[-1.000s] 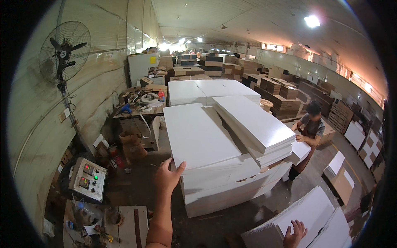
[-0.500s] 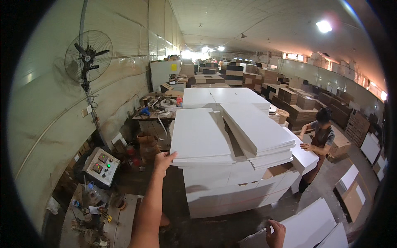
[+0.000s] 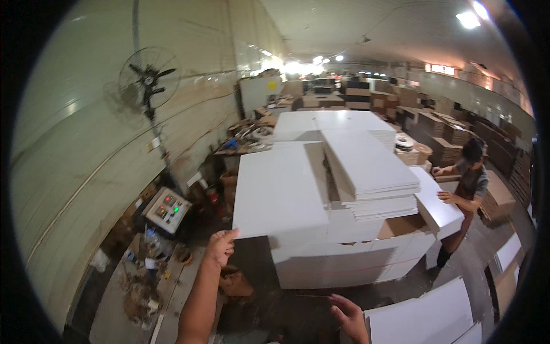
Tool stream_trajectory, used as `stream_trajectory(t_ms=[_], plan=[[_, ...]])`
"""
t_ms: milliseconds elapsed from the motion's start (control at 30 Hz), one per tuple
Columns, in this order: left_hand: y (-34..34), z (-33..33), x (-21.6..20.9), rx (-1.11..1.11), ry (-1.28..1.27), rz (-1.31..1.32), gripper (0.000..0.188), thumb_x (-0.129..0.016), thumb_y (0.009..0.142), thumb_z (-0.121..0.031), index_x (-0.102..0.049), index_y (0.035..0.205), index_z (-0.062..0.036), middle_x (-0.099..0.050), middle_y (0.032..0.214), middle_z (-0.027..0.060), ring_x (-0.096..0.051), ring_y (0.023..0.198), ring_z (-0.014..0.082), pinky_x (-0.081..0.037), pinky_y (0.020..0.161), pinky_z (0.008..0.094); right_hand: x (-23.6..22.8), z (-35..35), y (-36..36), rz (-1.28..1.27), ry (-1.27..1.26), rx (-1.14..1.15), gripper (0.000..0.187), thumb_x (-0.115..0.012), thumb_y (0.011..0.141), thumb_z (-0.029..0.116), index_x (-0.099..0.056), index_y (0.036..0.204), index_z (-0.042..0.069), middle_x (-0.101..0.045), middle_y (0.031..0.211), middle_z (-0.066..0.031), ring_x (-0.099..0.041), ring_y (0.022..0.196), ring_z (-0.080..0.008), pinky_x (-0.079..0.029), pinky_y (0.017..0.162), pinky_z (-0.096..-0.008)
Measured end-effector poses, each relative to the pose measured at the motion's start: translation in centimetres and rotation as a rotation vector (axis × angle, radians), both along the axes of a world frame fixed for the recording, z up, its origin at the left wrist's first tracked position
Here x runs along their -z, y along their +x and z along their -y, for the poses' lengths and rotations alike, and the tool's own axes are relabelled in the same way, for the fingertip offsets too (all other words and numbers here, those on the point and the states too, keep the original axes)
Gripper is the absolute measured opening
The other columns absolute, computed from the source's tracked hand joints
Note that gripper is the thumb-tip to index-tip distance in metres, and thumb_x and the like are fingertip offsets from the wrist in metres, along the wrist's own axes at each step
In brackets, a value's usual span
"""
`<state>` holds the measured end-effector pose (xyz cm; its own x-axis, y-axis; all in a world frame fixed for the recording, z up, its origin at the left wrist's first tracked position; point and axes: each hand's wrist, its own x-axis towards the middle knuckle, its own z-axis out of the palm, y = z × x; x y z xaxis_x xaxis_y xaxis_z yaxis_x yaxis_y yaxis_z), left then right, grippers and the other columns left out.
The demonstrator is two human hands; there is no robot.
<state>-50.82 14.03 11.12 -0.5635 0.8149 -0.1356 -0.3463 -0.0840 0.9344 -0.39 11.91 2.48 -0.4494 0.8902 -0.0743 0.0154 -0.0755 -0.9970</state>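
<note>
While the left forearm rises from the lower edge, the left hand [image 3: 220, 247] is clamped on the near left corner of one white panel [image 3: 278, 192], fingers curled. Right hand [image 3: 348, 318]: well apart from the left, low, thumb and fingers loosely parted, just beside the lower white panels [image 3: 421, 315].

Containers: one clear plastic bottle [image 3: 153, 239], on the cluttered workbench [image 3: 175, 289], contents too indistinct to tell; one control box [image 3: 167, 210], sloped face, lit displays, green lamp.

Edges and room: dark floor [image 3: 251, 257] between workbench and central white stack [image 3: 352, 269]; gripped panel lying over the stack's left part, near left corner overhanging. Next, narrow white boards [image 3: 366, 160], piled at an angle on the stack, right of the gripped panel; brown cardboard [image 3: 404, 226] exposed near the stack's right end. Far right: one co-worker [image 3: 472, 175], a hand [image 3: 450, 197] on a white slab [image 3: 432, 198]; floor visible between this person and the lower white panels.
</note>
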Motion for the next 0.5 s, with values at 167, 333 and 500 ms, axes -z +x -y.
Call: stream_trajectory(t_ms=[167, 333, 500], plan=[[6.2, 11.5, -0.8, 0.087, -0.047, 0.033, 0.02, -0.094, 0.099, -0.018, -0.076, 0.103, -0.0104, -0.073, 0.088, -0.0041, -0.057, 0.068, 0.0019, -0.038, 0.058, 0.0216, -1.0, -3.4, -9.0, -0.501, -0.105, -0.222, 0.115, -0.089, 0.099, 0.06, -0.035, 0.178, -0.003, -0.054, 0.173, -0.0272, -0.065, 0.148, -0.0405, -0.053, 0.124, -0.0543], [9.1, 22.0, -1.7, 0.071, -0.052, -0.019, 0.03, -0.097, 0.095, -0.022, -0.078, 0.112, -0.007, -0.077, 0.101, -0.0006, -0.063, 0.084, 0.0058, -0.047, 0.071, 0.022, -1.3, -1.8, -16.6, -0.636, -0.251, -0.251, 0.098, -0.087, 0.101, 0.05, -0.041, 0.17, -0.001, -0.06, 0.16, -0.0213, -0.062, 0.146, -0.042, -0.051, 0.123, -0.06], [8.9, 30.3, 2.1, 0.023, -0.051, -0.083, 0.034, -0.096, 0.098, -0.027, -0.077, 0.114, -0.004, -0.076, 0.105, 0.0019, -0.069, 0.097, 0.0115, -0.056, 0.088, 0.0288, 0.7, 4.4, -19.1, -0.616, -0.524, -0.256, 0.07, -0.075, 0.096, 0.024, -0.056, 0.159, 0.0, -0.068, 0.145, -0.0183, -0.066, 0.137, -0.0389, -0.055, 0.117, -0.0582]])
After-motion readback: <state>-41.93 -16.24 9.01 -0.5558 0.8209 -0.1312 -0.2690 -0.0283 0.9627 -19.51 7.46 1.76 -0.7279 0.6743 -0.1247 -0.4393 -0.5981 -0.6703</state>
